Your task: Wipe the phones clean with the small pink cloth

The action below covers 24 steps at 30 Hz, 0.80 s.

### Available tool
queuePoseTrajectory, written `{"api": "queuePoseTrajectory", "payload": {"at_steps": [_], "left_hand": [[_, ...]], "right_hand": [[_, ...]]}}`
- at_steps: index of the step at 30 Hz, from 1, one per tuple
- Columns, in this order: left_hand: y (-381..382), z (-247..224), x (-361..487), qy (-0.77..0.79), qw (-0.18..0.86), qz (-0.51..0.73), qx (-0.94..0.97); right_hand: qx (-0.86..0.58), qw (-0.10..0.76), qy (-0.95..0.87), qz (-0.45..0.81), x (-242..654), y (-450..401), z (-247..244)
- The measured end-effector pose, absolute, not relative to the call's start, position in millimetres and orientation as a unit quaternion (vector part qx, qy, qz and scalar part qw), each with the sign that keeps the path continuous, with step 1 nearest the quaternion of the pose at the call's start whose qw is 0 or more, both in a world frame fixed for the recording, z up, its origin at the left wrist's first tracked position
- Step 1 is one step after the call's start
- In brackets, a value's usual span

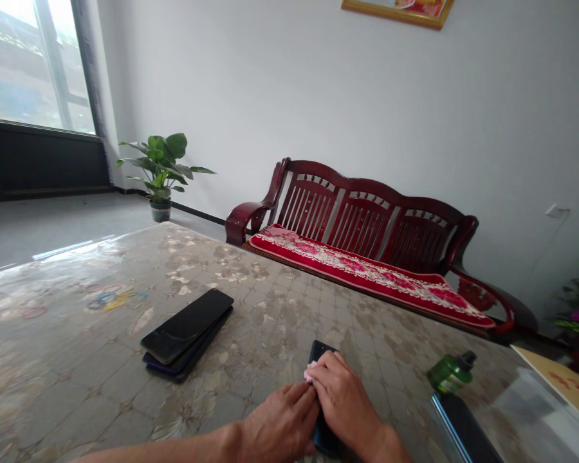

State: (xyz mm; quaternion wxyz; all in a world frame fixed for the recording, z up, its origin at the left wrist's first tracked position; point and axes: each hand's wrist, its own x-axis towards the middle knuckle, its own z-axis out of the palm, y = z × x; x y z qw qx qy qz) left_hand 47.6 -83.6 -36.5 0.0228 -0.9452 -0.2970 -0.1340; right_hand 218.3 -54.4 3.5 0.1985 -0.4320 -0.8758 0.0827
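A dark smartphone [323,347] lies on the table under both my hands, its far end showing with the camera lenses. My right hand [345,399] is closed over the phone, its fingers pinching a small pale pink cloth or tissue [311,371] at the phone's left edge. My left hand [284,418] curls against the phone's left side, with its fingertips beside my right fingers and partly hidden. To the left, a black phone [188,325] rests askew on top of another dark phone [190,371].
At the right stand a green bottle [451,373], a dark phone or case with a blue edge [466,427] and a cream box [560,386]. Coloured rubber bands [113,299] lie on the patterned table [251,360]. Beyond are a wooden bench [357,218] and a potted plant [161,209].
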Motion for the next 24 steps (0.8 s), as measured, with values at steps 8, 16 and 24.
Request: {"api": "queuePoseTrajectory", "payload": {"at_steps": [8, 16, 24], "left_hand": [[-83.7, -42.0, 47.1, -0.298, 0.051, -0.113, -0.947], [-85.6, -41.8, 46.8, -0.306, 0.046, -0.109, -0.945], [-88.4, -35.3, 45.6, -0.309, 0.032, -0.106, -0.944]], "right_hand": [[-0.484, 0.247, -0.838, 0.047, 249.2, -31.3, -8.6], [-0.498, 0.243, -0.830, 0.070, 252.9, -48.2, -4.4], [-0.494, 0.228, -0.835, 0.077, 252.7, -52.6, -3.2]]}}
